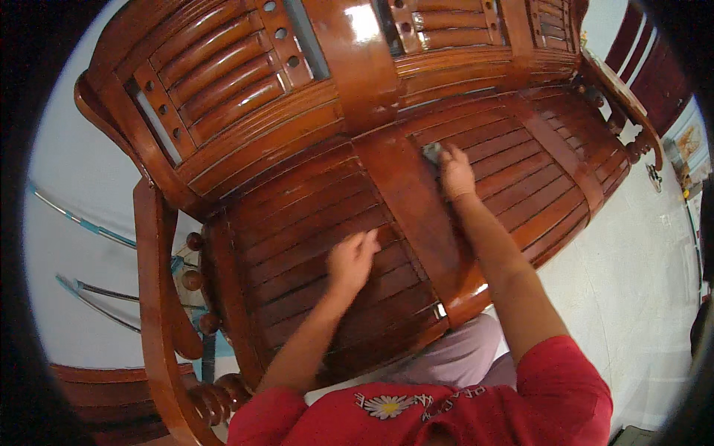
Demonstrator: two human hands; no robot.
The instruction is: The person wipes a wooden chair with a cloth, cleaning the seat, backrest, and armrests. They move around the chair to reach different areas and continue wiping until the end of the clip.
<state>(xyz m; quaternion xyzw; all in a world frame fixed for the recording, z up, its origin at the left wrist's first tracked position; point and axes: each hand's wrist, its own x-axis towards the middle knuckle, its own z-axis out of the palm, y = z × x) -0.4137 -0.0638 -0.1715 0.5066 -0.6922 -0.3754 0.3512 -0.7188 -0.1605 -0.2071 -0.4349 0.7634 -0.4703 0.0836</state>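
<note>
A long, glossy reddish-brown wooden bench [401,201] with a slatted seat and a carved back fills the middle of the view. On the seat, near the foot of the back, my right hand [457,172] is closed on a small greyish cloth [431,152]. The cloth lies beside the broad centre plank and is mostly hidden by the fingers. My left hand [354,260] is over the left slats with nothing in it, its fingers loosely apart and partly stretched out. Whether it touches the wood I cannot tell.
A curved wooden armrest [152,275] rises at the bench's left end, and another armrest [621,89] stands at the far right. Metal rods with blue parts [82,221] show by the left wall. Pale floor [617,297] lies in front of the bench at right.
</note>
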